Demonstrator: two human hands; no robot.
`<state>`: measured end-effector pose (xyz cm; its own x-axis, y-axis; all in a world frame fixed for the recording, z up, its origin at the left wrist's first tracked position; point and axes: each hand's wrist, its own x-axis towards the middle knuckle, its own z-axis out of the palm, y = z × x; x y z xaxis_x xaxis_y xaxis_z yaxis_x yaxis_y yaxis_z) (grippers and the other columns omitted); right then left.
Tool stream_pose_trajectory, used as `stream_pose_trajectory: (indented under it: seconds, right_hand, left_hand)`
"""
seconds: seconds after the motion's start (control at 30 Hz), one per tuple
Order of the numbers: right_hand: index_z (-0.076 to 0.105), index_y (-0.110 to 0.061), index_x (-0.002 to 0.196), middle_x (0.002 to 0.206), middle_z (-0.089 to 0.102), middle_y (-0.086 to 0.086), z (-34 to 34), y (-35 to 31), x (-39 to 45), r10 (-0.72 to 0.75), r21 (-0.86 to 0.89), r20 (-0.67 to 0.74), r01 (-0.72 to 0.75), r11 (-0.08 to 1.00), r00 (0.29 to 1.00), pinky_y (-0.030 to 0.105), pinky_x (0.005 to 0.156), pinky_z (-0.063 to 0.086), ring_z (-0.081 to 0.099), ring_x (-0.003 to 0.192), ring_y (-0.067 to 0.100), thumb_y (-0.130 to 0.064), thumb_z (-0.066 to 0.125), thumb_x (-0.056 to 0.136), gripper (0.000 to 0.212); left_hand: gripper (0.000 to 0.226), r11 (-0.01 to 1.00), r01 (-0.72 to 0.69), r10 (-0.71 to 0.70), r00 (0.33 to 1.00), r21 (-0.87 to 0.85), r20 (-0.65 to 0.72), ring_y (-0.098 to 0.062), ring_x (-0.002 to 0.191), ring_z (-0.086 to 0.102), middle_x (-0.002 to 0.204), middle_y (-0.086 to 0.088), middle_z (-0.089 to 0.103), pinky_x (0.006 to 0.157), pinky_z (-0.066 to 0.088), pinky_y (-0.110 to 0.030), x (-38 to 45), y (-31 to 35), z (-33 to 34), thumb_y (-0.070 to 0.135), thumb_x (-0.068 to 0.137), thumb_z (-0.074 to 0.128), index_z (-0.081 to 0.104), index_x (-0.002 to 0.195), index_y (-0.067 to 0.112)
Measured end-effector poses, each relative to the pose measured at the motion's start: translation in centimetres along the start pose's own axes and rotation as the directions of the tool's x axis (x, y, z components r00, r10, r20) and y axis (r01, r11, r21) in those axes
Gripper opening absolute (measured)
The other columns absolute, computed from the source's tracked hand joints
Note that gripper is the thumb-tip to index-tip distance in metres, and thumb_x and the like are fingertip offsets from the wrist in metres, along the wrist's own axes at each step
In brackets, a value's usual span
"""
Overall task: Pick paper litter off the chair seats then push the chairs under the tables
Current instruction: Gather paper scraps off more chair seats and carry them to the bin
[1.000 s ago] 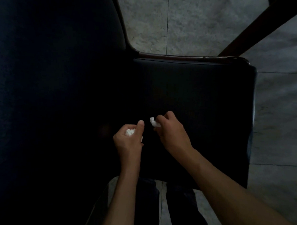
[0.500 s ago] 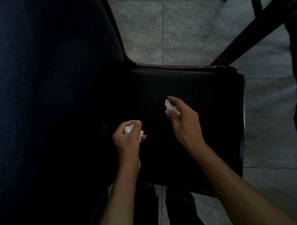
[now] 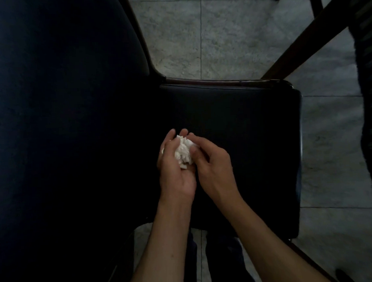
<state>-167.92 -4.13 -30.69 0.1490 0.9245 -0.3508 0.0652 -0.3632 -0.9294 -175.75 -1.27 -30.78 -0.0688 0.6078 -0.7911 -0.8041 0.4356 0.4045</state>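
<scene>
A black padded chair seat (image 3: 243, 122) with a dark wooden frame fills the middle of the view, and its tall dark backrest (image 3: 64, 124) takes up the left side. Above the seat my left hand (image 3: 175, 173) is cupped palm up and holds a wad of crumpled white paper (image 3: 183, 152). My right hand (image 3: 211, 167) is pressed against the same wad, with thumb and fingers on its right side. No other paper shows on the visible part of the seat.
Grey tiled floor (image 3: 219, 34) lies beyond and to the right of the chair. A dark wooden leg (image 3: 316, 28) slants across the upper right. A dark shape (image 3: 370, 134) runs along the right edge. My legs (image 3: 223, 259) are below the seat's near edge.
My right hand, which held a separate paper scrap out over the seat, has come left to my left hand. The left hand has turned palm up, and the papers are now together in one wad.
</scene>
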Motion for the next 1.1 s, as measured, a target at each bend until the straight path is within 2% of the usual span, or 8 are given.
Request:
stream_pose_trajectory:
  seconds: [0.2, 0.3, 0.37, 0.47, 0.67, 0.8, 0.97, 1.1]
  right_hand:
    - [0.052, -0.036, 0.137, 0.159, 0.035, -0.007, -0.6, 0.8, 0.3, 0.049, -0.217, 0.079, -0.031, 0.976, 0.996, 0.049, 0.124, -0.002, 0.008, 0.152, 0.008, -0.019, 0.043, 0.105, 0.037]
    - [0.048, -0.037, 0.141, 0.166, 0.014, -0.006, -1.4, 1.0, 0.7, 0.055, -0.254, 0.086, -0.031, 0.967, 0.995, 0.052, 0.123, 0.013, 0.007, 0.152, 0.012, -0.026, 0.047, 0.104, 0.039]
    - [0.042, -0.037, 0.147, 0.166, 0.013, -0.007, -1.8, 0.9, 0.7, 0.073, -0.196, 0.076, -0.057, 0.979, 0.994, 0.036, 0.119, 0.031, 0.018, 0.145, -0.002, -0.03, 0.053, 0.101, 0.048]
    - [0.035, -0.037, 0.151, 0.164, 0.02, -0.008, -2.4, 0.9, 0.6, 0.098, -0.219, 0.05, -0.085, 0.972, 0.994, 0.012, 0.108, 0.023, 0.02, 0.143, -0.005, -0.037, 0.06, 0.096, 0.06]
    - [0.042, -0.027, 0.148, 0.157, 0.036, -0.005, -3.9, 0.0, 0.9, 0.051, -0.368, -0.058, -0.069, 0.927, 0.997, 0.042, 0.116, 0.034, 0.035, 0.142, 0.009, -0.036, 0.062, 0.095, 0.057]
    - [0.043, -0.021, 0.147, 0.156, 0.039, 0.002, -5.3, -2.1, 1.2, -0.05, -0.559, -0.076, -0.001, 0.829, 0.996, 0.05, 0.115, 0.034, 0.037, 0.141, 0.016, -0.037, 0.06, 0.094, 0.058]
    - [0.05, -0.018, 0.141, 0.148, 0.047, 0.007, -7.1, -7.4, 0.6, -0.231, -0.757, -0.053, 0.112, 0.644, 0.972, 0.043, 0.11, 0.031, 0.041, 0.136, 0.023, -0.04, 0.06, 0.089, 0.058]
    - [0.058, -0.015, 0.131, 0.132, 0.058, 0.009, -8.4, -13.1, 0.3, -0.333, -0.827, -0.033, 0.162, 0.539, 0.942, 0.05, 0.099, 0.045, 0.052, 0.122, 0.03, -0.04, 0.064, 0.085, 0.053]
  left_hand:
    - [0.024, 0.988, 0.043, -0.062, 0.991, 0.149, 0.121, -0.023, 0.101, 0.071, 0.111, -0.014, 0.072, 0.08, 0.058, -0.034, -0.8, 0.0, -0.4, 0.008, 0.091, 0.052, 0.07, 0.107, 0.007]
    - [0.022, 0.955, -0.02, -0.036, 0.982, 0.295, 0.185, -0.022, 0.099, 0.071, 0.107, -0.014, 0.073, 0.08, 0.056, -0.031, -0.8, 0.0, -0.7, 0.008, 0.087, 0.057, 0.07, 0.105, 0.007]
    - [0.017, 0.935, -0.053, -0.016, 0.981, 0.351, 0.191, -0.023, 0.091, 0.072, 0.096, -0.012, 0.074, 0.072, 0.057, -0.03, -0.8, 0.0, -0.7, 0.008, 0.086, 0.059, 0.072, 0.098, 0.007]
    - [0.015, 0.906, -0.094, 0.037, 0.989, 0.412, 0.146, -0.027, 0.09, 0.073, 0.093, -0.013, 0.074, 0.074, 0.058, -0.034, -0.4, 0.2, -0.7, 0.003, 0.09, 0.059, 0.072, 0.092, 0.008]
    - [0.015, 0.784, -0.19, 0.177, 0.981, 0.591, 0.08, -0.018, 0.076, 0.071, 0.081, -0.001, 0.071, 0.068, 0.057, -0.029, -0.3, 1.1, -0.2, 0.002, 0.084, 0.065, 0.074, 0.087, 0.014]
    - [0.014, 0.548, -0.31, 0.284, 0.943, 0.777, 0.176, -0.014, 0.065, 0.067, 0.071, -0.001, 0.07, 0.057, 0.055, -0.03, -1.5, 1.9, 1.3, 0.008, 0.078, 0.068, 0.073, 0.082, 0.021]
    - [0.015, -0.049, -0.461, 0.434, 0.789, 0.886, 0.435, -0.009, 0.072, 0.061, 0.084, 0.004, 0.065, 0.059, 0.043, -0.015, -4.5, 3.8, 5.3, 0.011, 0.072, 0.07, 0.068, 0.08, 0.024]
    - [0.018, -0.23, -0.596, 0.486, 0.614, 0.769, 0.622, -0.017, 0.075, 0.059, 0.088, 0.0, 0.062, 0.067, 0.049, -0.028, -8.4, 6.6, 8.9, 0.004, 0.069, 0.071, 0.07, 0.085, 0.013]
